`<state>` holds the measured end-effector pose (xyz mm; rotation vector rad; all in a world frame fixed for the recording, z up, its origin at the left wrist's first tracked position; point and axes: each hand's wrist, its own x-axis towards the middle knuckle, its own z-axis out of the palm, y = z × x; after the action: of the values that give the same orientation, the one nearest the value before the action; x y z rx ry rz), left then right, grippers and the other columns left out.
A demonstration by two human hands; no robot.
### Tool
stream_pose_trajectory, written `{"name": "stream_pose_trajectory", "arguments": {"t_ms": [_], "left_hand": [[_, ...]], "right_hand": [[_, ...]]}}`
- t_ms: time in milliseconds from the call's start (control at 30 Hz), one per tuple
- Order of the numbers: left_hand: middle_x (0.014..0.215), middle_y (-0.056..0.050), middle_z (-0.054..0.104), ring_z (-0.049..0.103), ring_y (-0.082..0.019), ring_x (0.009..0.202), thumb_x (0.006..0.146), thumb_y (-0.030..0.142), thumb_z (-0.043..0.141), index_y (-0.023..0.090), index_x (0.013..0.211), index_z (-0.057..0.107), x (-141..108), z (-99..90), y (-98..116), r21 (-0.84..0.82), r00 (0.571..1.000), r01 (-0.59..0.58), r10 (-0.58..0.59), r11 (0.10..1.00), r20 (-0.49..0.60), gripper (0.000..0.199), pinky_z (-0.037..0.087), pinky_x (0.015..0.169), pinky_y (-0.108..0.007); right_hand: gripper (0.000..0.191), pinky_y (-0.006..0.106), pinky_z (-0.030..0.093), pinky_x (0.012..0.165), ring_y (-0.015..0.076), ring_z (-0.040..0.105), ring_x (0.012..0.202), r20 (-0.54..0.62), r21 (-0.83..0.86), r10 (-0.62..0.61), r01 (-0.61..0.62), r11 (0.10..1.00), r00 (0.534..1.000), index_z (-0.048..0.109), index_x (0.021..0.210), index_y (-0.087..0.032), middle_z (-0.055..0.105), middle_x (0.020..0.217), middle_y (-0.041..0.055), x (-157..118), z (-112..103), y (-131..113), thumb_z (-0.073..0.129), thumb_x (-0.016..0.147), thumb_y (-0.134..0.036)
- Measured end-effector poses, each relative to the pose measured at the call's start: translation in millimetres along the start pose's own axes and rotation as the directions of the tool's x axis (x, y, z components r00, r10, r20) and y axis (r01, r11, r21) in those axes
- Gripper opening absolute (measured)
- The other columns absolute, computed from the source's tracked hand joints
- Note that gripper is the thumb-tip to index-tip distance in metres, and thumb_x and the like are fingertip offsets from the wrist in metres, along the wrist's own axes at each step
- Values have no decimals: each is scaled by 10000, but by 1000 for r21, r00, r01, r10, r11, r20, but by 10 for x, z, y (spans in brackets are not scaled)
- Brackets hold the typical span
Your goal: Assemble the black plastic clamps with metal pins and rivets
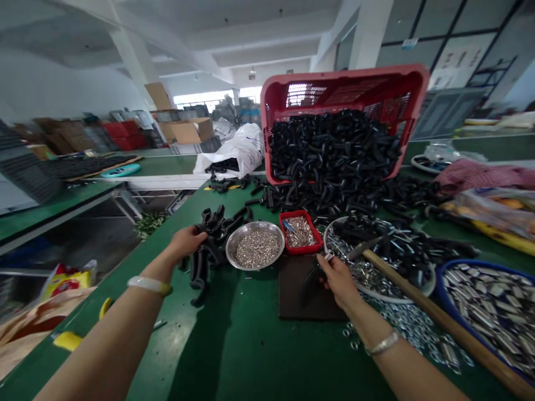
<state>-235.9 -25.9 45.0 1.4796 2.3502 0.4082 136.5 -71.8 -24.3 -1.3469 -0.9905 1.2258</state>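
Head view: the right hand (pixel 339 283) is clenched around a curved black rubber piece (pixel 311 280), with a small metal fitting (pixel 329 257) beside the fingers, above a dark brown mat (pixel 307 295) near the middle of the green tabletop (pixel 217 340). The left hand (pixel 186 242) lies curled on a heap of similar black pieces (pixel 204 262); whether it grips one, I cannot tell.

Between the hands sit a steel bowl (pixel 254 266) of small silver parts and a red tray (pixel 301 216) of metal pins. Right of the mat, a wooden-handled hammer (pixel 434 314) runs toward the front edge, between a round tray (pixel 376 292) and a blue-rimmed basket (pixel 460 275). Loose metal rings (pixel 401 328) lie along the handle. Toward the far edge, a tipped red crate (pixel 343 78) spills black pieces. Print on a yellow packet (pixel 67 281) beyond the left edge is unreadable.
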Motion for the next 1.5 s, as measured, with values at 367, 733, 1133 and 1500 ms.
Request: {"name": "stream_pose_trajectory", "arguments": {"t_ms": [367,733,1133,1500], "left_hand": [[443,22,518,469,-106,372,769,579,391,159,855,561,-1273,942,1430,-885,865,1,443,466,234,461,365,377,-204],[468,-3,524,453,-98,374,761,627,377,134,770,564,-1194,1199,1672,-889,858,338,287,309,426,527,389,397,-220],[371,-9,448,400,-105,322,793,655,134,141,643,571,-1320,1191,1845,-797,918,96,257,596,303,691,302,330,-219],[376,16,410,352,-100,312,744,694,272,175,666,562,-1285,1401,1669,-838,811,7,487,546,324,600,248,308,-228]], "right_hand": [[316,266,461,595,165,589,716,194,-177,-395,428,886,898,582,910,-185,644,838,35,-135,156,-337,522,750,-450],[324,307,458,667,194,604,753,164,-350,-402,435,830,901,591,913,-178,661,816,53,-3,8,-285,481,779,-451],[274,284,428,690,185,586,772,203,-476,-485,519,710,850,561,920,-166,644,828,70,-75,13,-349,440,821,-391],[314,287,399,701,196,581,828,417,-626,-340,537,565,843,515,928,-172,631,862,91,-96,-61,-359,312,880,-407]]}}
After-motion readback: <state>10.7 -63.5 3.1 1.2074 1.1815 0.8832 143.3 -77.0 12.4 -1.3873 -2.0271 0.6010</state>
